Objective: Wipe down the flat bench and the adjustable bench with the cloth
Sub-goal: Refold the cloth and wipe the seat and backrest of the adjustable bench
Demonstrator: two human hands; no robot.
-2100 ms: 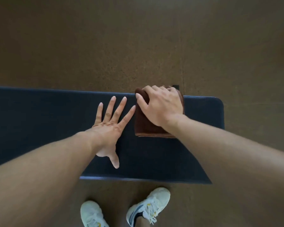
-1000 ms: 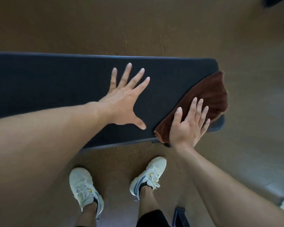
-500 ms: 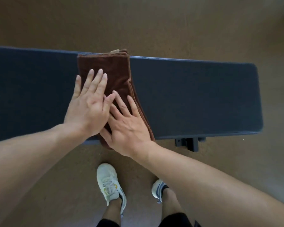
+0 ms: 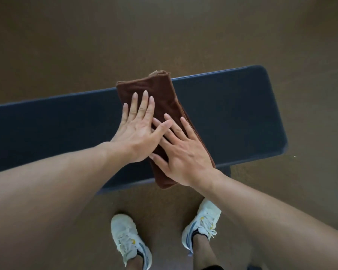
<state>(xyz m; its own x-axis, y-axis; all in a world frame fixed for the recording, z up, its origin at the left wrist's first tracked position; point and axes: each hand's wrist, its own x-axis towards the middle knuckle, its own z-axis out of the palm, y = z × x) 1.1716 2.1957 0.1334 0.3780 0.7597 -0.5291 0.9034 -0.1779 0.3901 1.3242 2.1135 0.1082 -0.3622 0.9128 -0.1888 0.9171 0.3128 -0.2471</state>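
Across the bench [image 4: 232, 114], from its far edge to its near edge and just overhanging both, lies my folded brown cloth [image 4: 160, 90]. My left hand [image 4: 137, 133] and right hand [image 4: 185, 154] press flat on it, fingers straight, neither grip closed round anything. It looks soft, light and thick, likely to bunch or slide on the smooth pad, so I would keep broad palm pressure over its middle.

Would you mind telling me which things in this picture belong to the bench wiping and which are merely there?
Part of the job:
- brown cloth
- dark bench pad
- left hand, flat on the cloth
- right hand, flat on the cloth

Merely there:
- white shoes
- brown floor
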